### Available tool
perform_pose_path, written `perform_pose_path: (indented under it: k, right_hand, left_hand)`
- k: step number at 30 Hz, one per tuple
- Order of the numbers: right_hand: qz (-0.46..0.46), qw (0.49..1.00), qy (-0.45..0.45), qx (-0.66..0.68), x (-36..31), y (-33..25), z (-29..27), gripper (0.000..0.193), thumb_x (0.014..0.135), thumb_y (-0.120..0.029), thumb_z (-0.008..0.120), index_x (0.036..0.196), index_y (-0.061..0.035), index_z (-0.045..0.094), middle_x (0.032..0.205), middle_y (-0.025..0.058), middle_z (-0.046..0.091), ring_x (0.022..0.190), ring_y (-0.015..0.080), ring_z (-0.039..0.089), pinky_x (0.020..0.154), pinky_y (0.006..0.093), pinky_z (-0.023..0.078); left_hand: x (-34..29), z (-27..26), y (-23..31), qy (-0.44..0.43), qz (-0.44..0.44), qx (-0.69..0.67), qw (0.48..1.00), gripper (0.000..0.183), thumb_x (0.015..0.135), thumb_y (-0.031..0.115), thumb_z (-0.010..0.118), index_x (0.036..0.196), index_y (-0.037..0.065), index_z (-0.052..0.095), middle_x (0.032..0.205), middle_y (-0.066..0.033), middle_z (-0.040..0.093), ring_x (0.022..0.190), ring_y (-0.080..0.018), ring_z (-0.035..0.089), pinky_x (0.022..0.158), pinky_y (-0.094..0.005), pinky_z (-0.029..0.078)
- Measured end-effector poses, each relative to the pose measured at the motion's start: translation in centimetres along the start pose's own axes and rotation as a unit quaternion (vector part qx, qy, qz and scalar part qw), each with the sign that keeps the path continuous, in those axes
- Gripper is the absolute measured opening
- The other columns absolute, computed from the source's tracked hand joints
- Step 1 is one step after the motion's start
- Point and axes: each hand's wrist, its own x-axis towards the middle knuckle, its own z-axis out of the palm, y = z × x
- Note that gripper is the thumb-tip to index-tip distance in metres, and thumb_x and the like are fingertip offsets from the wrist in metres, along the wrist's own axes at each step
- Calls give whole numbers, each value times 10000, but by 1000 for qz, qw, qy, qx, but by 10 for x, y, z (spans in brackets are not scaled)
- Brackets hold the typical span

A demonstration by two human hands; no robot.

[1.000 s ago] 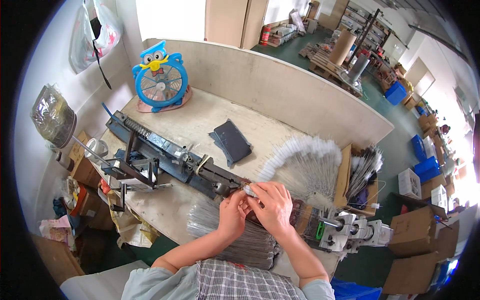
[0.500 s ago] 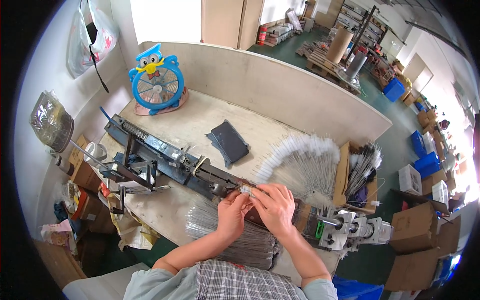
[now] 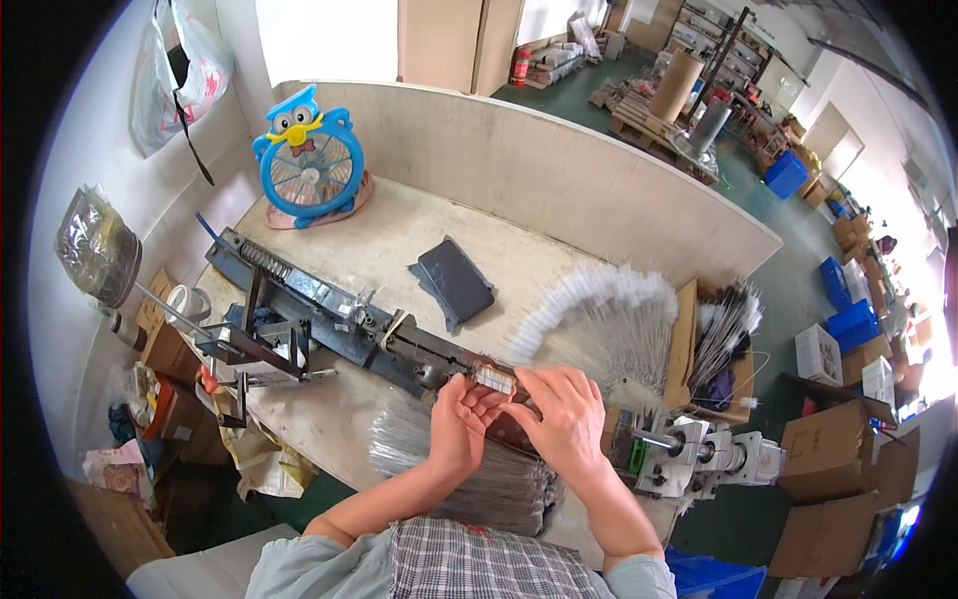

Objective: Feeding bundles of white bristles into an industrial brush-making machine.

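My left hand is loosely cupped, palm partly showing, fingertips up against a small whitish ribbed piece. Can't tell from this feed whether it's really pinching. My right hand has thumb and index spread a bit, index tip at the piece's right end; can't swear to a grip there either. So the piece sits between both sets of fingertips, probably so each end gets steadied.

It's right by the long dark metal fixture running diagonally, which I guess keeps reaching short. Bundled thin wires lie on my side, likely for easy grabbing. White-tipped wires are fanned out beyond my right hand, maybe to stop tangles, beside a cardboard box. Dark flat pad and blue fan sit farther back, I'd say out of the way.
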Motion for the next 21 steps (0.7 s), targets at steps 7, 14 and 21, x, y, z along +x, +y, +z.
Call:
perform_pose_path:
  k: [7, 14, 21]
  right_hand:
    - [-12, 995, -78, -65, -17, 4, -2, 204, 694, -129, 710, 885, -70, 669, 811, 27, 627, 846, 224, 566, 751, 364, 435]
    - [8, 998, -66, -16, -18, 10, -11, 177, 723, -117, 691, 886, -56, 662, 854, 46, 642, 865, 229, 565, 754, 368, 437]
    - [85, 991, -59, 90, -60, 20, -34, 135, 797, -118, 658, 910, -45, 672, 819, 96, 675, 711, 278, 649, 619, 349, 521]
  left_hand:
    - [-8, -7, 5, -8, -22, 48, 999, 534, 976, 505, 289, 1065, 26, 509, 1023, -114, 582, 956, -204, 575, 853, -348, 455]
    - [-11, -2, 8, -13, -35, 158, 987, 644, 958, 560, 246, 1229, 5, 428, 1172, -127, 542, 1038, -214, 559, 887, -332, 439]
    - [-29, -20, 26, -9, -64, 247, 967, 439, 911, 163, 557, 1296, 8, 413, 1207, -128, 547, 1118, -249, 546, 867, -326, 461]
